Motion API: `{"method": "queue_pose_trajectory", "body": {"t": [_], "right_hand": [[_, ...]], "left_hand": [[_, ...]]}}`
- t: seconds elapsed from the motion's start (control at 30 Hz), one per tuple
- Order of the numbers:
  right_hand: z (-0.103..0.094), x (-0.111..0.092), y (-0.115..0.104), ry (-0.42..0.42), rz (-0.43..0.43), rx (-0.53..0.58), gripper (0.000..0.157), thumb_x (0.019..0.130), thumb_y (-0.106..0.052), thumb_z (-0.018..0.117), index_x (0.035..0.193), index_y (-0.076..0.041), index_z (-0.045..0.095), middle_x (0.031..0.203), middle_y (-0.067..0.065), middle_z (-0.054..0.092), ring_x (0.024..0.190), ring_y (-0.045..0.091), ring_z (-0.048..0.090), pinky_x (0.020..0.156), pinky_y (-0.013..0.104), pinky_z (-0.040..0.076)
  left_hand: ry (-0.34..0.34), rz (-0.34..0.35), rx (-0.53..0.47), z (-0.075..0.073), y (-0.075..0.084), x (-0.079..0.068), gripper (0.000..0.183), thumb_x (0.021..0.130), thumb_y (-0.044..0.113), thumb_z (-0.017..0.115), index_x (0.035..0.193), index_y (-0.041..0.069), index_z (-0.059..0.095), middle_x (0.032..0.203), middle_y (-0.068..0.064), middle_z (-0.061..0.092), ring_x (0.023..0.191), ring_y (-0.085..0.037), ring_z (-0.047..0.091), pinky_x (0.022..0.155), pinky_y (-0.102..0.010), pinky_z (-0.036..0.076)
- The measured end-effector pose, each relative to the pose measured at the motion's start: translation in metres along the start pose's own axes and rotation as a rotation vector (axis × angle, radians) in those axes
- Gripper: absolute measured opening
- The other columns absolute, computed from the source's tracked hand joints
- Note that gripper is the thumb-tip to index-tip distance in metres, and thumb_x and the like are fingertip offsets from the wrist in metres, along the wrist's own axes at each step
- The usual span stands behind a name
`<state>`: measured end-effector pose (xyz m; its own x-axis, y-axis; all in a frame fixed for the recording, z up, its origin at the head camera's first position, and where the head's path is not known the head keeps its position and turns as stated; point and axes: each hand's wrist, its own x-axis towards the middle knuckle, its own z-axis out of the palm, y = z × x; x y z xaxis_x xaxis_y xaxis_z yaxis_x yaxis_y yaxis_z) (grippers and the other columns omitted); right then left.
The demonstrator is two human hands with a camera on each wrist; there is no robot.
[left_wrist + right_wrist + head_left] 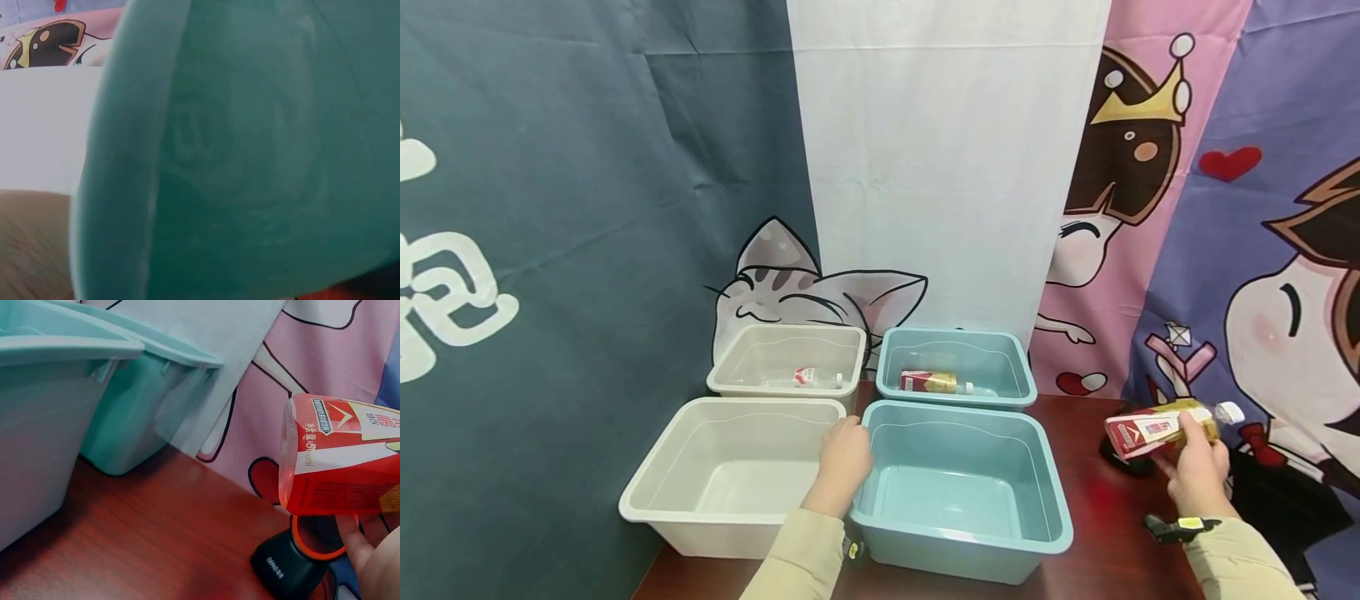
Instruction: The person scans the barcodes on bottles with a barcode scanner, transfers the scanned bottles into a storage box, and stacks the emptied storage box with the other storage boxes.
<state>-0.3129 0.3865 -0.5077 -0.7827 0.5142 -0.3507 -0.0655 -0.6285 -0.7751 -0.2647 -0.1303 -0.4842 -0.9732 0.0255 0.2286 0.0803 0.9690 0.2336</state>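
In the head view my right hand (1198, 471) grips a plastic drink bottle (1157, 427) above the table, right of the tubs. The bottle has a red and yellow label and lies nearly level, its white cap to the right. Its red base end also shows in the right wrist view (344, 459). My left hand (844, 458) is at the neighbouring rims of the front white tub (681, 521) and the front blue tub (958, 537). Its fingertips are hidden, so their hold cannot be told. The blue tub's wall (250, 156) fills most of the left wrist view.
Behind stand a smaller white tub (722, 387) with a clear bottle (808, 377) and a smaller blue tub (1026, 392) with a red and yellow bottle (928, 382). A black object with an orange ring (287, 565) sits on the table (162, 531) below my right hand.
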Motion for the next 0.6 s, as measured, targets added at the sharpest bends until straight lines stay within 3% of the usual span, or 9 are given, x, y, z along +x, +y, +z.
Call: {"method": "queue_pose_trajectory", "body": {"t": [0.17, 0.3, 0.47, 0.53, 0.6], "right_hand": [[-0.01, 0.0, 0.008, 0.066, 0.037, -0.005, 0.047, 0.087, -0.034, 0.081, 0.119, -0.033, 0.046, 0.101, -0.013, 0.059, 0.07, 0.004, 0.065, 0.045, 0.038, 0.057], [-0.018, 0.0, 0.015, 0.148, 0.063, -0.048, 0.064, 0.083, -0.038, 0.083, 0.13, -0.037, 0.04, 0.117, -0.014, 0.045, 0.073, 0.0, 0.062, 0.047, 0.039, 0.058], [-0.025, 0.004, 0.022, 0.164, 0.092, -0.053, 0.104, 0.084, -0.038, 0.083, 0.156, -0.043, 0.009, 0.119, -0.016, 0.04, 0.073, -0.001, 0.06, 0.051, 0.038, 0.06], [-0.028, 0.005, 0.024, 0.16, 0.101, -0.067, 0.111, 0.083, -0.04, 0.083, 0.158, -0.045, 0.0, 0.119, -0.016, 0.039, 0.072, -0.001, 0.059, 0.052, 0.037, 0.06], [-0.03, 0.006, 0.026, 0.165, 0.11, -0.079, 0.108, 0.084, -0.042, 0.082, 0.158, -0.045, 0.003, 0.12, -0.015, 0.04, 0.072, -0.001, 0.06, 0.052, 0.036, 0.06]], "left_hand": [[-0.036, -0.01, 0.011, -0.001, -0.002, -0.002, 0.036, 0.089, 0.032, 0.074, 0.108, 0.001, 0.075, 0.129, -0.018, 0.066, 0.126, -0.039, 0.057, 0.107, -0.055, 0.044], [-0.057, -0.009, 0.015, -0.002, -0.005, -0.004, 0.044, 0.09, 0.039, 0.071, 0.117, 0.004, 0.074, 0.134, -0.019, 0.063, 0.131, -0.045, 0.053, 0.11, -0.059, 0.039], [-0.069, -0.025, -0.028, 0.0, -0.01, -0.006, 0.048, 0.09, 0.042, 0.069, 0.124, 0.007, 0.072, 0.139, -0.019, 0.06, 0.134, -0.049, 0.048, 0.111, -0.063, 0.035], [-0.068, -0.028, -0.045, 0.001, -0.012, -0.007, 0.05, 0.09, 0.043, 0.068, 0.126, 0.008, 0.072, 0.14, -0.019, 0.059, 0.134, -0.049, 0.048, 0.111, -0.064, 0.035], [-0.068, -0.029, -0.065, 0.002, -0.014, -0.009, 0.052, 0.09, 0.044, 0.067, 0.127, 0.008, 0.071, 0.141, -0.02, 0.059, 0.133, -0.05, 0.048, 0.111, -0.065, 0.035]]}}
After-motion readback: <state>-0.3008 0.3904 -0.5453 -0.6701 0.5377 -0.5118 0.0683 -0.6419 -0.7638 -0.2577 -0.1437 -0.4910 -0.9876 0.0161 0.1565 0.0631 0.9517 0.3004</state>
